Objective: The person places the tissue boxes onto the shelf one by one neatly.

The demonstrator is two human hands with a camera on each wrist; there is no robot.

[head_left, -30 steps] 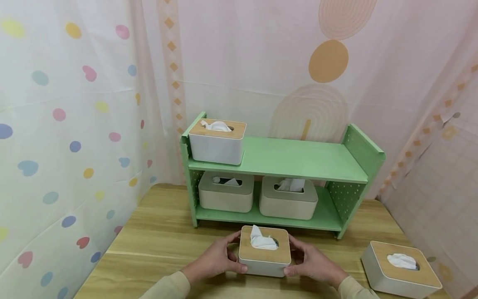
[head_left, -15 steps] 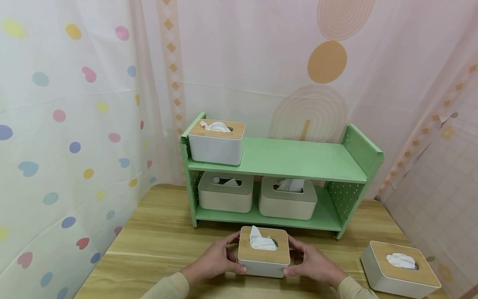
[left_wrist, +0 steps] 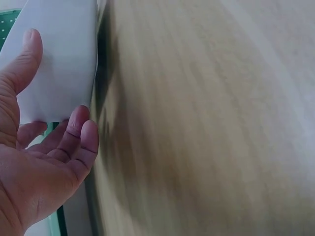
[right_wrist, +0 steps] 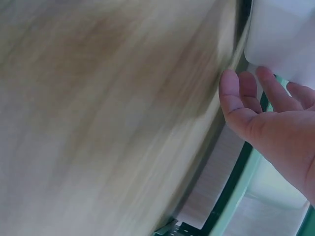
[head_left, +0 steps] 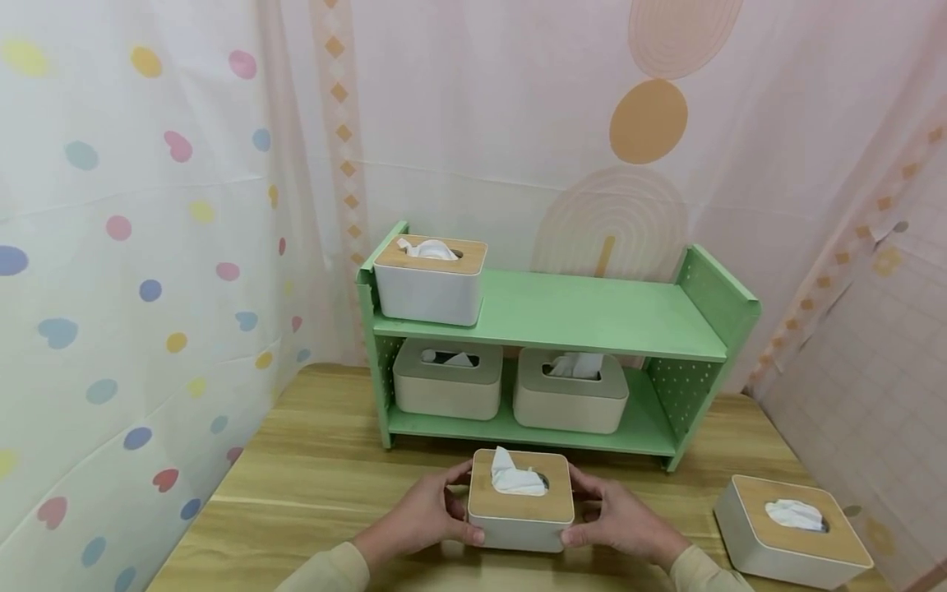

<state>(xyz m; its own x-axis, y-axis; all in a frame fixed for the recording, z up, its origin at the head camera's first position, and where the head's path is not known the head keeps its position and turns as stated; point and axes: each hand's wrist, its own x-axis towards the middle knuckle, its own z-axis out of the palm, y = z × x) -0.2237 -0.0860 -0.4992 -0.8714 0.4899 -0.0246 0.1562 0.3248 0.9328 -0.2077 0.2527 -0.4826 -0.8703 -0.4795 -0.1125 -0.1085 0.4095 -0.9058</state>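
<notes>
- So we've got a wood-topped tissue box [head_left: 520,524] sitting in front of the green shelf [head_left: 599,316], near its middle, with white tissue [head_left: 518,481] poking out.
- The left hand [head_left: 425,514] is gripping one end, thumb on the side away from the shelf, and the right hand [head_left: 621,522] grips the other end the same way.
- We can't tell if that box is touching the wooden table [head_left: 318,460] or just off it.
- On the shelf's lower level we see two beige boxes [head_left: 447,399], side by side.
- On the shelf's top level, at its left end, there's a white box [head_left: 429,296] with a wooden lid.
- Another wood-lidded box [head_left: 795,547] is in front of the shelf, off past its right end.
- Behind the shelf we see a patterned curtain [head_left: 473,107].
</notes>
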